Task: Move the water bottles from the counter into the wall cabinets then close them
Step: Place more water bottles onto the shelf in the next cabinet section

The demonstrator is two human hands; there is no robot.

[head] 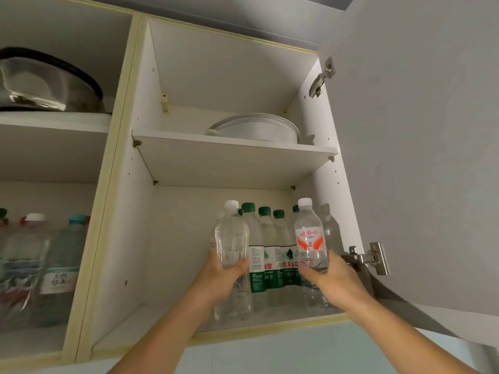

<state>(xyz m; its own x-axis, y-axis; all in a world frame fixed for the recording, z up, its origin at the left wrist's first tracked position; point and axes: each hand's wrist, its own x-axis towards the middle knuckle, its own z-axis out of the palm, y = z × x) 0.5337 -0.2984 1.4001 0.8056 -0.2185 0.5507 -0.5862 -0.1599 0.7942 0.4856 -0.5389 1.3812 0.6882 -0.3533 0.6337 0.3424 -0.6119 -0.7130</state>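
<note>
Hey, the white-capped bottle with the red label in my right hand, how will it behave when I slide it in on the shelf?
The red-label bottle looks full, so probably heavy for its size. It is tall and narrow, so a high push may tip it against the green-capped bottles. Its thin clear plastic likely dents under the right hand.

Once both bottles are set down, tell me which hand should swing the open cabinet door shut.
Right, probably. The right hand grips its bottle beside the hinges of the open door; the left hand sits farther left.
</note>
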